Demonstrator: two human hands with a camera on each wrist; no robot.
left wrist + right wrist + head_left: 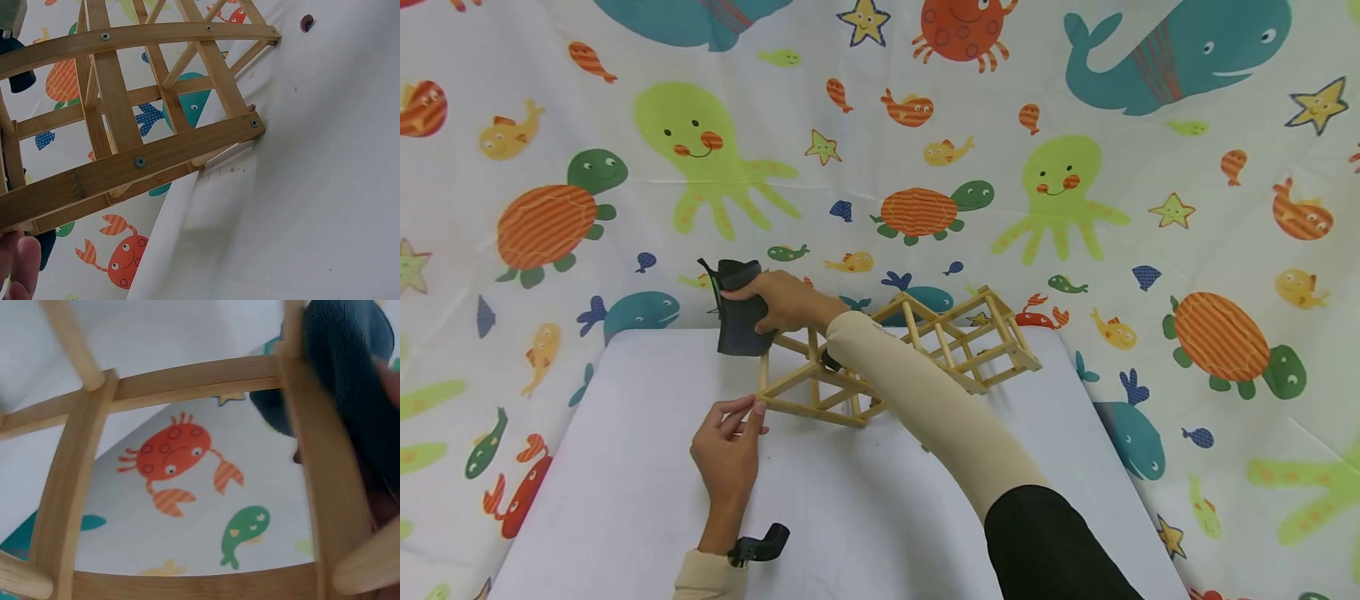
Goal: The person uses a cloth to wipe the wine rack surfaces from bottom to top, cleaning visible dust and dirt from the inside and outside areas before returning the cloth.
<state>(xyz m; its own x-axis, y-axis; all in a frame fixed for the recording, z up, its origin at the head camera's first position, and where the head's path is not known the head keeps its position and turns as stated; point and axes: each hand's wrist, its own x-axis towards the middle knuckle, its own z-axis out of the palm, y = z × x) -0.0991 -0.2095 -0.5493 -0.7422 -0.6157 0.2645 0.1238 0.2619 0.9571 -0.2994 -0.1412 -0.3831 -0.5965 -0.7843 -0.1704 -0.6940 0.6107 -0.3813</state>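
Note:
A light wooden rack (808, 410) of slats and dowels, fastened with screws, stands on the white table in a zigzag shape. My left hand (726, 454) pinches its near left corner between thumb and fingers; in the left wrist view, the fingertips (25, 265) show below the slat (140, 150). With my right hand (786, 302), I grip a dark cloth (741, 321) at the rack's far left end. The right wrist view looks through the wooden frame (200, 378), with the dark cloth (350, 369) against an upright. My right forearm hides the rack's middle.
The white table (625, 483) reaches back to a hanging sheet (925, 17) printed with sea animals. A small dark round thing (307, 23) lies on the table beside the rack. The rack's right section (962, 342) extends toward the back right edge.

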